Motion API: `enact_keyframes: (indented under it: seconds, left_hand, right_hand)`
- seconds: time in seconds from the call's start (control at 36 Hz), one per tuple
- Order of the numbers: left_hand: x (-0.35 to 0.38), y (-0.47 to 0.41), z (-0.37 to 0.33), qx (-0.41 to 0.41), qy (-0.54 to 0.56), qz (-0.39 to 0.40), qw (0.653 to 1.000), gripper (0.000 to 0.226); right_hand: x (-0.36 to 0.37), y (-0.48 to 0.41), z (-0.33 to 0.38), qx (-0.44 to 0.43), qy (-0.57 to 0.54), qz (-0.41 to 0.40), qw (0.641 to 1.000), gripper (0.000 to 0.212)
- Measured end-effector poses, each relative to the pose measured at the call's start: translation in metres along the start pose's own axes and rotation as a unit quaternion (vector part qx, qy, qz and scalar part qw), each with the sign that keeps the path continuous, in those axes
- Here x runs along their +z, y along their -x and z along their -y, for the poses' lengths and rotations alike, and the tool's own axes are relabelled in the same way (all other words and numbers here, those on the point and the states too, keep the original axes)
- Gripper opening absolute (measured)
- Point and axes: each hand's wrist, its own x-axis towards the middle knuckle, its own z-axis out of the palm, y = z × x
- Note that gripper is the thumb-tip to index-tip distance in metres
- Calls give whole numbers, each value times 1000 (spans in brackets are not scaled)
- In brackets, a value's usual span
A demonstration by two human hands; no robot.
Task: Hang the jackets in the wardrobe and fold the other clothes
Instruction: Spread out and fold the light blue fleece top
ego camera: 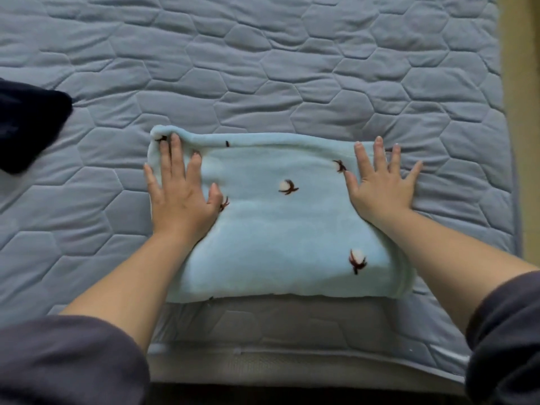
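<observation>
Lying folded into a soft rectangle on the near part of the bed, the pale blue fleece garment (277, 223) shows small brown-and-white cotton-boll motifs. Left hand (178, 197) presses flat on its left end, right hand (380, 191) on its right edge, fingers spread straight, gripping nothing. Gray-blue quilted mattress cover (263, 68) carries stitched hexagons; a dark navy cloth (26, 127) sits far left.

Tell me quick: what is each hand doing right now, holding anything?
Left hand: open, fingers straight, pressing flat on the folded light blue cloth.
Right hand: open, fingers spread, pressing flat on the same cloth's right edge.
</observation>
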Motion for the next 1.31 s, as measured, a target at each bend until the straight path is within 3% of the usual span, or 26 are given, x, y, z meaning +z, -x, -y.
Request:
enact_keyframes:
  seconds: [0.11,0.22,0.31,0.42,0.5,0.64,0.78,0.89,0.94,1.0,1.08,1.14,1.17,1.22,1.31]
  left_hand:
    - [-12,-29,2,-31,42,17,998,63]
    - [-32,-54,-2,-57,-39,33,997,56]
    - [-40,-41,-13,-37,-18,-18,999,54]
    - [-47,4,-38,84,51,-47,994,63]
    - [-39,31,-40,138,33,15,990,63]
    - [-12,36,-6,59,-18,61,996,65]
    - [-19,33,10,-82,67,42,994,68]
    - [-36,44,16,-177,295,30,938,74]
    - [-47,52,20,-245,415,37,875,74]
    - [-53,62,27,-344,494,104,792,66]
    - [-57,81,38,-410,590,246,651,48]
    - [-64,85,36,-406,621,272,613,32]
    - [-70,85,33,-407,625,271,609,28]
    - [-84,82,20,-401,619,281,614,20]
    - [-114,81,5,-386,597,279,645,31]
  right_hand:
    - [-2,7,13,13,6,-18,1000,58]
    - [-12,23,28,17,-39,-44,998,56]
    - [-29,36,44,-4,-123,-81,989,61]
    - [-42,68,80,-193,-168,-148,955,60]
    - [-22,91,99,-277,-142,-113,943,58]
    - [10,87,79,-230,-107,-45,966,59]
    - [14,80,47,-56,-131,-21,990,62]
    - [3,82,25,60,-189,27,980,61]
    - [-5,86,14,96,-254,30,962,64]
    - [-9,90,-2,125,-278,43,951,68]
    - [-19,96,-25,161,-398,120,895,65]
    - [-30,102,-34,179,-518,195,814,41]
    - [-36,106,-38,193,-571,236,762,33]
    - [-48,114,-46,221,-646,305,664,35]
    - [-70,131,-57,226,-690,351,592,35]
